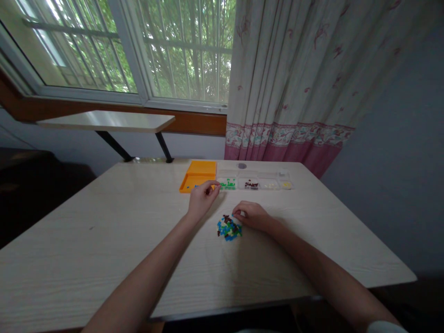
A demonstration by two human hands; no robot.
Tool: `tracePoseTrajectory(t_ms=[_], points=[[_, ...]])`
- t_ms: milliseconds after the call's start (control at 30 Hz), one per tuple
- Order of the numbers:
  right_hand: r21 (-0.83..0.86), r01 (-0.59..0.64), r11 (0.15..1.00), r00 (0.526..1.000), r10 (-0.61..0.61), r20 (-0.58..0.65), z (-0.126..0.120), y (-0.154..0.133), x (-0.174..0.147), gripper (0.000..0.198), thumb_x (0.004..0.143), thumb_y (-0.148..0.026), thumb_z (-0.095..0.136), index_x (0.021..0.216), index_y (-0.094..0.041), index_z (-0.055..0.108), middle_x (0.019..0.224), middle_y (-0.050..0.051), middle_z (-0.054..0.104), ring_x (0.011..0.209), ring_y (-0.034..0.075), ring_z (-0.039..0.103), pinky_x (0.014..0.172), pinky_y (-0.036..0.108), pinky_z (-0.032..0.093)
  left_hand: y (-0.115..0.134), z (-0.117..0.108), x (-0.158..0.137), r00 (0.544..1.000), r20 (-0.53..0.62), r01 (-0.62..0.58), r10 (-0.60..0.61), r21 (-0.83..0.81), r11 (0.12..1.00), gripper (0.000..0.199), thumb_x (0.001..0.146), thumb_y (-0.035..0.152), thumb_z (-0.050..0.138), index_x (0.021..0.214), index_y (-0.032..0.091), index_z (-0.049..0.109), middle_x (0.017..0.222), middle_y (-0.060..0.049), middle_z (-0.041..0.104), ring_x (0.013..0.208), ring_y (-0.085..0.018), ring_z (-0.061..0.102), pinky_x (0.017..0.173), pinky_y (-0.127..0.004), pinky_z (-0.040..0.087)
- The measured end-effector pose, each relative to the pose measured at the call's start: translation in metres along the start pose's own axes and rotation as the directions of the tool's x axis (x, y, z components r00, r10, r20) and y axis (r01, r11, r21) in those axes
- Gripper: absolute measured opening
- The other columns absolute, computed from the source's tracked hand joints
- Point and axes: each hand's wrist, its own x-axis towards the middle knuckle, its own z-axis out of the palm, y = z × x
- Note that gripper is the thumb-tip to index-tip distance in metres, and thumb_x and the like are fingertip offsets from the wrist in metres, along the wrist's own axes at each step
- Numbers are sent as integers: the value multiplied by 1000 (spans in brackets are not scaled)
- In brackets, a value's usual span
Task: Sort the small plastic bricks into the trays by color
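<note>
A small heap of mixed beads or tiny bricks [229, 230] in blue, green, brown and pale yellow lies on the table. My right hand [252, 214] rests at the heap's upper right edge, fingertips pinched together; whatever they hold is too small to name. Over the front of an orange tray [198, 167] and beside the green pieces [228, 183] is my left hand [204, 198], its thumb and fingers closed in a pinch. A few blue pieces show in the orange tray. Clear compartments to the right hold brown pieces [251, 184], pale pieces [269, 185] and yellow pieces [286, 185].
The pale wooden table [104, 249] reaches back to the wall. A raised shelf [107, 121] on black brackets stands at its back left. A grey round disc [242, 165] lies behind the clear compartments. A curtain [277, 92] hangs behind the table's right half.
</note>
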Motion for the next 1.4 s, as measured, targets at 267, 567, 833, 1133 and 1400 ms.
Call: tracePoseTrajectory(t_ms=[267, 567, 833, 1133, 1400], points=[[42, -73, 996, 997, 72, 27, 2, 6, 2, 11, 75, -22, 54, 81, -21, 63, 79, 0, 60, 69, 9, 54, 66, 21, 40, -18, 12, 16, 988, 84, 109, -128, 195, 975, 26, 75, 37, 46, 82, 18, 62, 52, 2, 50, 50, -10, 46, 48, -19, 27], [39, -75, 996, 997, 74, 30, 0, 3, 3, 12, 74, -23, 55, 82, -21, 64, 78, 0, 60, 70, 10, 54, 67, 22, 39, -22, 23, 31, 967, 136, 147, -218, 402, 904, 28, 78, 40, 43, 87, 23, 62, 68, -2, 61, 61, -14, 52, 50, -21, 26], [21, -91, 996, 996, 90, 18, 2, 4, 3, 13, 74, -24, 56, 84, -21, 63, 77, 0, 60, 68, 10, 54, 66, 22, 39, -24, 32, 31, 957, 125, 179, -263, 460, 870, 29, 79, 41, 43, 92, 24, 62, 76, -4, 65, 72, -18, 56, 57, -23, 33], [44, -100, 994, 995, 99, 17, 3, 4, 4, 10, 75, -23, 54, 80, -20, 63, 76, 1, 59, 68, 11, 53, 66, 22, 39, -22, 27, 24, 964, 146, 147, -222, 401, 904, 28, 78, 38, 43, 89, 22, 64, 73, -5, 64, 66, -16, 54, 55, -23, 32], [100, -89, 991, 973, 107, -203, 2, 9, 5, 12, 79, -24, 49, 84, -17, 57, 77, 2, 56, 66, 11, 49, 62, 22, 39, -8, 23, -9, 912, 410, -17, -3, 46, 999, 25, 75, 34, 47, 81, 17, 65, 50, 3, 50, 47, -8, 42, 47, -18, 27]])
